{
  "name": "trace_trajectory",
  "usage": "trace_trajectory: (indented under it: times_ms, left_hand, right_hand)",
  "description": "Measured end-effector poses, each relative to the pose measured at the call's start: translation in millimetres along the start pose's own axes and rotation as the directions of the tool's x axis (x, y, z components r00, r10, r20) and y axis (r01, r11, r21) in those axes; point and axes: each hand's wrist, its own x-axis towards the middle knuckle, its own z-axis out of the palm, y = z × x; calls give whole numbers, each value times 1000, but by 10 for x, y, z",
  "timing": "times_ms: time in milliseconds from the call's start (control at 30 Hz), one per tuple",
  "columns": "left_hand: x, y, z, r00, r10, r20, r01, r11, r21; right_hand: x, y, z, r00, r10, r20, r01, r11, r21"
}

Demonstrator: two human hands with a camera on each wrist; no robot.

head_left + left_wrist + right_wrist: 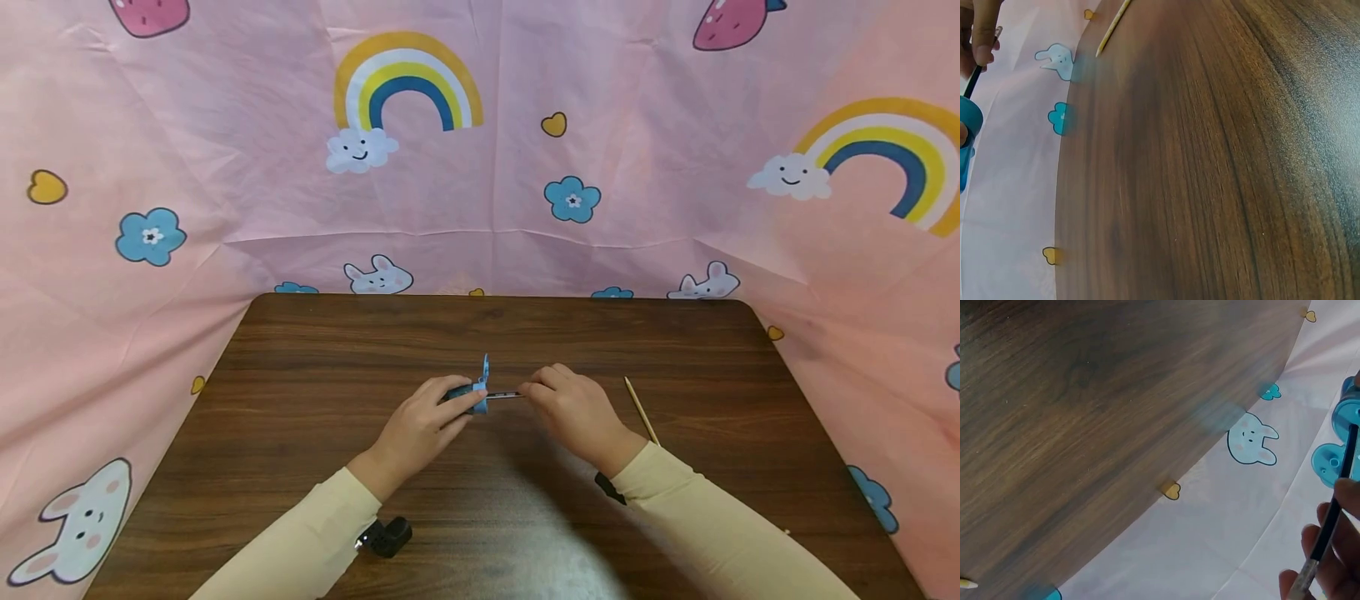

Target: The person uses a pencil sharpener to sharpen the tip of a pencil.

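My left hand (416, 425) grips a small blue pencil sharpener (481, 407) above the table, its round opening facing right. The sharpener's hinged lid (485, 367) stands open. From the right, my right hand (573, 408) pinches a dark pencil (1330, 528) with a silvery end. The pencil's other end meets the round blue face of the sharpener (1347, 419) in the right wrist view; how deep it sits is hidden. At the left wrist view's left edge, only part of the sharpener (969, 115) shows.
A light wooden pencil (641, 410) lies on the dark wood-grain table (315, 350), close to my right wrist. Pink cloth (255, 150) with rainbows, rabbits and flowers hangs behind and at both sides of the table.
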Motion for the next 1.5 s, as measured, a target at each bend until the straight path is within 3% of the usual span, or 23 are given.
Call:
trace_trajectory:
  times_ms: [167,433,633,767,900,967,1033,1167,1233,1267,1333,1433,1500]
  left_hand:
    - [-12,-4,-12,1000,-27,-3,27,999,-19]
    - [3,11,-35,997,-72,-1,72,997,-35]
    - [11,42,-47,999,-49,-3,49,998,-30]
    - [5,50,-45,1000,-13,-2,13,1000,-7]
    - [1,46,-43,999,39,-1,-39,999,6]
    - [-6,40,-35,997,71,5,-71,997,18]
    - [-19,33,-24,995,98,11,-98,995,28]
    - [-62,13,-3,989,150,9,-151,988,21]
    - [-81,10,1,986,169,8,-169,986,11]
    - [-89,9,2,986,169,9,-169,986,8]
    - [-100,12,-5,990,140,10,-140,990,6]
    - [-104,12,-23,999,51,0,-51,999,-1]
    - [-100,11,-39,1000,-14,-4,14,1000,-12]
  right_hand:
    - [-10,19,-16,999,-36,6,36,999,-12]
    - [-38,76,-32,995,-73,-70,69,996,-58]
    - [-95,65,61,988,-69,-141,62,997,-55]
    - [-125,25,90,988,-18,-154,12,999,-44]
    - [-116,-16,49,995,94,-33,-93,995,30]
    - [-103,-25,3,984,162,68,-168,980,104]
    - [-84,-18,-48,959,218,183,-250,951,182]
    - [-33,18,-144,879,281,386,-408,861,302]
    - [-8,33,-177,848,287,447,-454,828,329]
    - [0,36,-185,841,285,459,-457,830,322]
    - [10,26,-184,859,264,439,-416,860,295]
    - [6,-6,-124,934,184,305,-246,953,178]
    - [-6,-17,-66,976,111,188,-129,988,82]
